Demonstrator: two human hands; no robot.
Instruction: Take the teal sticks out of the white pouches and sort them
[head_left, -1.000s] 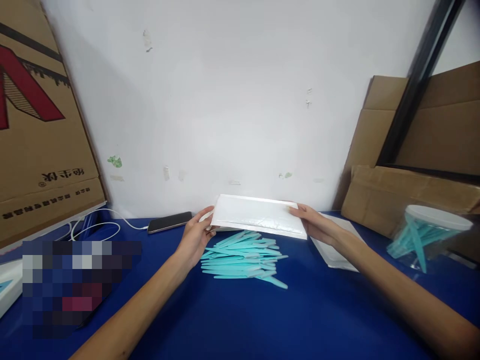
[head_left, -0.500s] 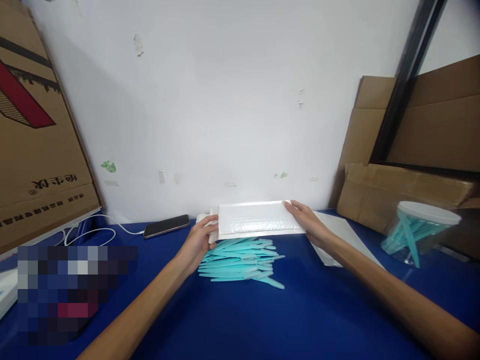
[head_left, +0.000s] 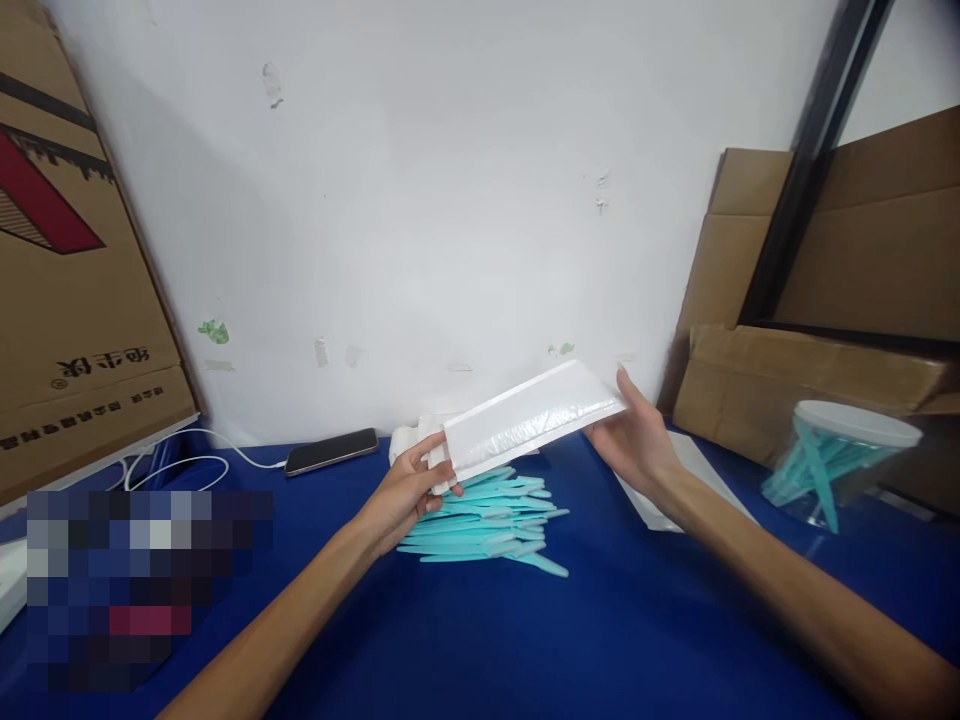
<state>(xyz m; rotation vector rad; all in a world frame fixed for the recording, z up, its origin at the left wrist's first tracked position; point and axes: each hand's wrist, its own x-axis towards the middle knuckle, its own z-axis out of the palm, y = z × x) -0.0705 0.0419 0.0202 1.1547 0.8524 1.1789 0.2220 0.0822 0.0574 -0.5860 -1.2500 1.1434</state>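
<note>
A white padded bubble mailer is held up above the table, its right end tilted higher. My left hand pinches its left end between thumb and fingers. At the right end, my right hand is open, with the thumb raised off the mailer and the fingers partly hidden beneath its edge. Below lies a pile of teal eyebrow razors, side by side on the blue table. More white mailers lie behind my left hand, mostly covered.
Near the right forearm lies another flat white mailer. A clear tub with a white lid holds teal razors at the right. A phone on a white cable lies at the left. Cardboard boxes stand on both sides against the wall.
The mailer's right end has swung upward from nearly level. My right hand has loosened from its top edge and turned, thumb lifted. My left hand keeps its hold.
</note>
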